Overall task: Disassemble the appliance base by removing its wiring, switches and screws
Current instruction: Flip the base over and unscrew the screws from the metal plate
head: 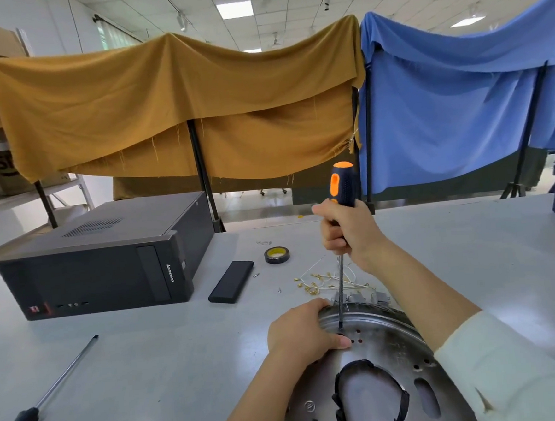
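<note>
while left hand [302, 332] steadies base [378, 361], right hand [346, 228] grips screwdriver [341, 186] upright

Grey table [133, 368], draped screens [177, 112] (ochre, blue)
</note>
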Demonstrator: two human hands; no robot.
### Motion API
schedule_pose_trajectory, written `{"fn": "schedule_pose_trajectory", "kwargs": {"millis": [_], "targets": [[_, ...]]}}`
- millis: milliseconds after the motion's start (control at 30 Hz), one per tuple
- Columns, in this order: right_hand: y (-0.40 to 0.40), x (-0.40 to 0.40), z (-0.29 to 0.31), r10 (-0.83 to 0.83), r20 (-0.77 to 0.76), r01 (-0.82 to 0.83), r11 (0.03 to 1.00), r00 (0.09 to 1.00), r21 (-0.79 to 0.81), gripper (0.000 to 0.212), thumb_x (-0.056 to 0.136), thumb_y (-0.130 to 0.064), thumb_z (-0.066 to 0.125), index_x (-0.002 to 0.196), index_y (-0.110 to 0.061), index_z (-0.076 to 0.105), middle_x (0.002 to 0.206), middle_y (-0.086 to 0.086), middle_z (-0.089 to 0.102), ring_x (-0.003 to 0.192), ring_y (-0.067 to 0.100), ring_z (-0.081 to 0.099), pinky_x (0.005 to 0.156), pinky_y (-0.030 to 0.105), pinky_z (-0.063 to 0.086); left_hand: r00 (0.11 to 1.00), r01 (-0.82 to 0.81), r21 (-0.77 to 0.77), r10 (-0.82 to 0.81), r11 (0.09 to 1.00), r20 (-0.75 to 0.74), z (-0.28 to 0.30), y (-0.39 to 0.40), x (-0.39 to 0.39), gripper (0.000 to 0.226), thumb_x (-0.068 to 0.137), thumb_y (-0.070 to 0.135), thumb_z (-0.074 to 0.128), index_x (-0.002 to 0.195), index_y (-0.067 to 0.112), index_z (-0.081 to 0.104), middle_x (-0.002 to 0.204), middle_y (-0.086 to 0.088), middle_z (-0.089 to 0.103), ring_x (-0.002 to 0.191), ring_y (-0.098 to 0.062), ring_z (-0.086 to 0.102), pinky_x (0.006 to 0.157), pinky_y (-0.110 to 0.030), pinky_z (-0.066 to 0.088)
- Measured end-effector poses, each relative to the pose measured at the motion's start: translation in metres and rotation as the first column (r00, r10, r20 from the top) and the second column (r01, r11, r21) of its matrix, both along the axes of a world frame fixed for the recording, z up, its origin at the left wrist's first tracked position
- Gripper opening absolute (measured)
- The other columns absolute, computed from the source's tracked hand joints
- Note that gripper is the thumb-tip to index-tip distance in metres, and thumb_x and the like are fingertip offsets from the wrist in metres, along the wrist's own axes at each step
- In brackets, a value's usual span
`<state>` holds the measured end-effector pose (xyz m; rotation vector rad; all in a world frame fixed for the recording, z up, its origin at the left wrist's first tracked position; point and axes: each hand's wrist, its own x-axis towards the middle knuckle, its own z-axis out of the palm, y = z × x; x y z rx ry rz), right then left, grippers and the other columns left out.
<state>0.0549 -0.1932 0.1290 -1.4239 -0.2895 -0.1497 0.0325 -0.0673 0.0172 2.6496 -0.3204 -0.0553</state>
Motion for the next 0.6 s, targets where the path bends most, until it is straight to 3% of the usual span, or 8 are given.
{"fn": "schedule_pose_trajectory", "kwargs": {"millis": [100, 167, 233, 300, 367, 400, 467, 600], "targets": [[-0.004, 0.003, 0.003, 0.438, 0.002, -0.435, 0.894, 0.899, -0.107, 0.040, 0.082, -0.013, 0.057, 0.058, -0.018, 0.025, 0.040, -0.006, 0.026, 0.035, 0.012, 0.021, 0.039, 0.017, 0.016, 1.000, 0.001, -0.004, -0.001, 1.000, 0.000, 0.000, 0.001, 0.001, 0.070, 0.060, 0.064, 0.071, 0.122, 0.043, 0.046, 0.111, 0.013, 0.063, 0.104, -0.014, 0.058, 0.073, -0.025, 0.039], [-0.003, 0.002, 0.004, 0.479, -0.007, -0.477, 0.872, 0.878, -0.105, 0.039, 0.082, -0.016, 0.060, 0.060, -0.019, 0.028, 0.042, -0.007, 0.027, 0.036, 0.011, 0.022, 0.039, 0.018, 0.018, 1.000, 0.002, -0.009, -0.002, 1.000, 0.000, 0.000, 0.000, 0.001, 0.069, 0.060, 0.064, 0.072, 0.122, 0.043, 0.047, 0.111, 0.014, 0.063, 0.104, -0.013, 0.058, 0.072, -0.026, 0.038], [0.001, 0.001, 0.002, 0.313, -0.003, -0.311, 0.945, 0.950, -0.103, 0.037, 0.086, -0.020, 0.063, 0.063, -0.020, 0.035, 0.046, -0.006, 0.030, 0.039, 0.011, 0.027, 0.039, 0.020, 0.024, 1.000, 0.003, -0.013, -0.003, 1.000, -0.002, 0.000, 0.001, 0.001, 0.069, 0.061, 0.064, 0.071, 0.121, 0.043, 0.047, 0.111, 0.014, 0.063, 0.103, -0.013, 0.058, 0.072, -0.026, 0.038], [0.009, -0.004, -0.003, 0.003, 0.087, 0.010, 0.990, 0.996, -0.139, 0.027, 0.088, -0.024, 0.064, 0.072, -0.018, 0.044, 0.054, -0.001, 0.041, 0.044, 0.013, 0.041, 0.042, 0.022, 0.038, 1.000, 0.004, -0.011, -0.004, 1.000, -0.001, 0.000, 0.001, 0.000, 0.069, 0.061, 0.064, 0.071, 0.122, 0.044, 0.046, 0.111, 0.014, 0.062, 0.104, -0.013, 0.058, 0.072, -0.026, 0.038], [0.015, -0.009, -0.008, -0.340, 0.187, 0.366, 0.922, 0.922, -0.125, 0.017, 0.089, -0.025, 0.062, 0.082, -0.023, 0.047, 0.067, 0.001, 0.050, 0.056, 0.014, 0.051, 0.051, 0.027, 0.050, 1.000, 0.005, -0.008, -0.005, 1.000, 0.003, -0.001, 0.000, 0.000, 0.070, 0.062, 0.064, 0.071, 0.124, 0.044, 0.045, 0.113, 0.014, 0.062, 0.105, -0.013, 0.057, 0.073, -0.026, 0.039], [0.017, -0.010, -0.009, -0.442, 0.207, 0.468, 0.878, 0.873, -0.099, 0.016, 0.089, -0.025, 0.061, 0.084, -0.027, 0.046, 0.071, 0.001, 0.051, 0.061, 0.015, 0.052, 0.057, 0.031, 0.051, 1.000, 0.007, -0.007, -0.007, 1.000, 0.004, -0.001, 0.000, 0.000, 0.070, 0.062, 0.064, 0.071, 0.124, 0.044, 0.045, 0.114, 0.014, 0.062, 0.106, -0.013, 0.057, 0.074, -0.026, 0.039], [0.020, -0.013, -0.009, -0.474, 0.202, 0.494, 0.867, 0.857, -0.062, 0.016, 0.089, -0.025, 0.060, 0.083, -0.028, 0.046, 0.072, 0.002, 0.049, 0.063, 0.016, 0.049, 0.059, 0.034, 0.049, 1.000, 0.011, -0.007, -0.011, 1.000, 0.003, -0.001, 0.000, 0.000, 0.071, 0.062, 0.063, 0.070, 0.125, 0.044, 0.045, 0.115, 0.014, 0.061, 0.107, -0.013, 0.057, 0.074, -0.026, 0.038], [0.020, -0.013, -0.002, -0.276, 0.110, 0.278, 0.960, 0.955, -0.006, 0.027, 0.086, -0.014, 0.061, 0.065, -0.019, 0.045, 0.049, -0.004, 0.040, 0.040, 0.010, 0.035, 0.037, 0.018, 0.032, 1.000, 0.011, -0.007, -0.011, 1.000, 0.006, 0.000, 0.001, -0.001, 0.068, 0.062, 0.064, 0.070, 0.122, 0.044, 0.046, 0.110, 0.014, 0.063, 0.103, -0.013, 0.058, 0.073, -0.025, 0.039]]}}
